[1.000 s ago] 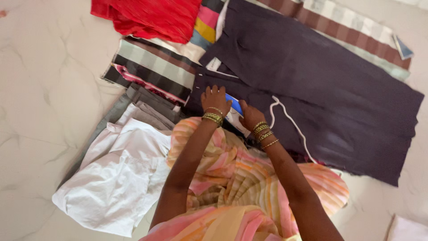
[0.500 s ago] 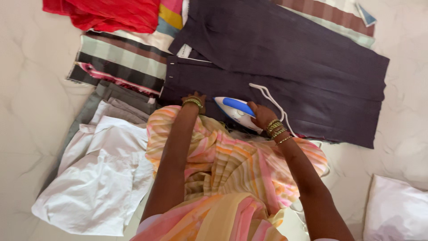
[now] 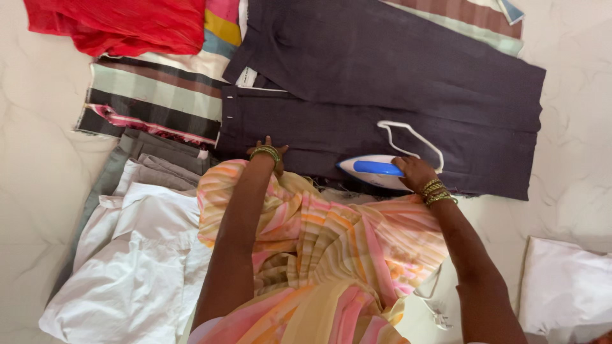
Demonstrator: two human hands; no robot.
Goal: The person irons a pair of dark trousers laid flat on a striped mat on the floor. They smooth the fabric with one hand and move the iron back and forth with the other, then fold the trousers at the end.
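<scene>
- Right hand [image 3: 414, 172] wrapped around the blue-and-white iron [image 3: 373, 171], sitting on the dark trousers [image 3: 395, 95] near their lower edge.
- Left hand [image 3: 266, 150] pressed flat on the trousers' waistband end, fingers mostly hidden.
- Bare marble floor [image 3: 38, 159] open on both sides; white clothes pile [image 3: 140, 255] just left.

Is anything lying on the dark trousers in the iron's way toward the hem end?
Only the iron's own white cord loops on the dark trousers just beyond it. The right hand grips the iron; the left hand presses the waistband end, behind it.
</scene>
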